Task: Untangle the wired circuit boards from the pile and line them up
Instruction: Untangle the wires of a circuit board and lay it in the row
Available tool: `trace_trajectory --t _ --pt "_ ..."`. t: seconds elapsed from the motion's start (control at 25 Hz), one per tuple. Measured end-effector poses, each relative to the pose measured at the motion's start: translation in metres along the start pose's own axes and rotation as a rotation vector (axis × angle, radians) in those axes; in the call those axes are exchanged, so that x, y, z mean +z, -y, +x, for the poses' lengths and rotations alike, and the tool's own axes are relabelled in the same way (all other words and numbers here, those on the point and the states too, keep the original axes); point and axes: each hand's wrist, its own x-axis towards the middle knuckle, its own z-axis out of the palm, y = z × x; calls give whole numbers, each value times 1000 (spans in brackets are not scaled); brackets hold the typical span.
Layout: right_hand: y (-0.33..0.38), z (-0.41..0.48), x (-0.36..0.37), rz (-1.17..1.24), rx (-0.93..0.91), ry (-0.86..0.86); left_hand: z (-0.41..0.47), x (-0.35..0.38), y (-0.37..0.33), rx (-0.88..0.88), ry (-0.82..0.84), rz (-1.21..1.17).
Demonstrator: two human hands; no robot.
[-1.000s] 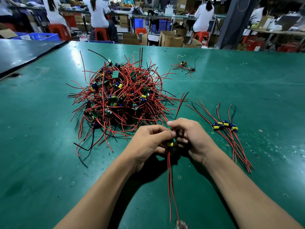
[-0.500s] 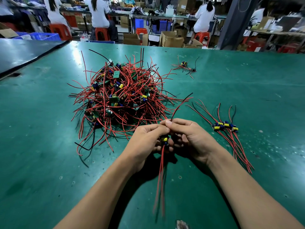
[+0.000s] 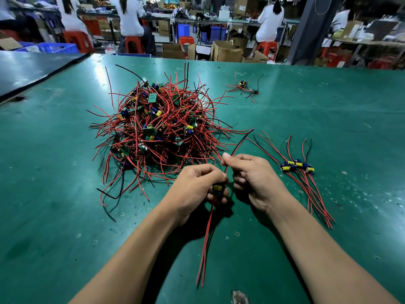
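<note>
A tangled pile [image 3: 160, 130] of small green circuit boards with red and black wires lies on the green table [image 3: 65, 216], left of centre. My left hand [image 3: 197, 189] grips one small board [image 3: 218, 188] with a yellow part; two red wires hang from it toward me. My right hand [image 3: 254, 176] pinches that board's red and black wire pair, which runs up and away to the right. To the right, a few boards [image 3: 297, 166] lie side by side in a row, their wires trailing toward me.
A small separate tangle of boards [image 3: 244, 87] lies at the far right of the pile. A dark table [image 3: 26, 69] adjoins at the far left. Beyond the table's far edge are seated people, red stools, blue crates and cardboard boxes.
The board came clear of the pile and its hanging red wires swung. My right hand slid up along the red and black pair, pulling it straight, and moved slightly apart from the left.
</note>
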Motion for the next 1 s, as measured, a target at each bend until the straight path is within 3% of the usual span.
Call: trace_trajectory --t 0.44,0.8,1.0 --pt "9 8 -8 151 -61 -199 -1 -2 -1 -17 46 62" --pt "23 3 -10 423 95 -50 -3 -4 -2 -29 62 116" --pt "26 4 -13 505 99 -123 -4 -5 -3 -34 80 139"
